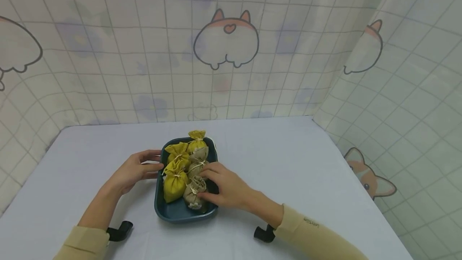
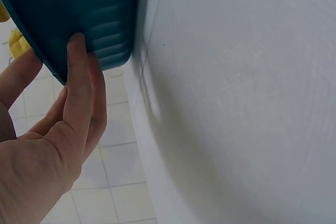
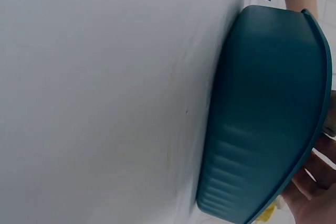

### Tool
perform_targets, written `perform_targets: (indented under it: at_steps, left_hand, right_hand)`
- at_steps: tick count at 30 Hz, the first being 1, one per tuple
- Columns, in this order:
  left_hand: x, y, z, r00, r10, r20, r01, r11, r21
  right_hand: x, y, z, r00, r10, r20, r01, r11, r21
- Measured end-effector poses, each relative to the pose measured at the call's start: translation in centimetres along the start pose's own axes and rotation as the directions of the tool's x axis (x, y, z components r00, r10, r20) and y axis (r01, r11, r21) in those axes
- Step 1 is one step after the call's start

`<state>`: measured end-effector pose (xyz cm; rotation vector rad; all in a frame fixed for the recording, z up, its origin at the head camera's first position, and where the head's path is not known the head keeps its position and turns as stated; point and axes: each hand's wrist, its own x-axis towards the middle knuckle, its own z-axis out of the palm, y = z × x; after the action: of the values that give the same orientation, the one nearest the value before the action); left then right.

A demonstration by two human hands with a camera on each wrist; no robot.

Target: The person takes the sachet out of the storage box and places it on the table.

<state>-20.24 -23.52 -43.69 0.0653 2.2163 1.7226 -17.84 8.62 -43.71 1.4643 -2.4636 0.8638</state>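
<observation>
A dark teal basin stands on the table with several small drawstring pouches in it. Yellow pouches line its left side and reach to the back; two tan pouches lie on the right. With fairly straight fingers, my left hand touches the basin's left rim and, in the left wrist view, its outer wall. My right hand reaches over the right rim, thumb and fingers round the front tan pouch. The other tan pouch sits just behind it. In the right wrist view the basin wall hides most of the pouches.
A white cloth covers the table. Curtains with a grid and cartoon dog print hang behind and to the right. Black wrist-worn pieces show beside both cuffs.
</observation>
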Motion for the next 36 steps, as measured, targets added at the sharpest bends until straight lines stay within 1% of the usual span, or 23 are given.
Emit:
perform_targets:
  at_steps: [4,7,12,19,22,27,32,36]
  left_hand:
    - [0.0,0.2,0.0,1.0,-0.003,0.0,0.003,1.0,-0.003]
    - [0.0,0.2,0.0,1.0,-0.005,-0.002,0.005,1.0,-0.005]
    - [0.0,0.2,0.1,1.0,-0.006,-0.003,0.006,1.0,-0.008]
    - [0.0,-0.1,0.2,1.0,-0.011,0.002,0.011,1.0,-0.021]
    - [0.0,-0.2,0.2,1.0,-0.011,0.005,0.011,1.0,-0.021]
    - [0.1,-0.1,0.2,1.0,-0.006,-0.003,0.006,1.0,-0.01]
    - [0.0,0.0,0.2,1.0,-0.015,-0.007,0.015,1.0,-0.004]
    - [-0.1,0.0,0.3,1.0,-0.016,-0.009,0.016,1.0,-0.004]
  right_hand:
    - [0.2,-0.6,-0.1,0.998,0.042,0.038,-0.045,0.996,0.083]
    - [0.3,-0.8,0.1,0.995,0.078,0.065,-0.087,0.985,0.15]
    - [0.5,-1.1,0.5,0.984,0.16,0.079,-0.174,0.958,0.227]
    - [0.5,-1.7,0.8,0.973,0.216,0.083,-0.231,0.912,0.339]
    - [0.4,-1.7,1.1,0.971,0.225,0.074,-0.237,0.901,0.364]
    - [0.5,-1.8,1.3,0.974,0.227,0.015,-0.214,0.893,0.396]
    - [0.5,-1.9,1.4,0.97,0.242,-0.025,-0.205,0.868,0.453]
    - [0.4,-2.0,1.1,0.963,0.268,-0.037,-0.214,0.837,0.503]
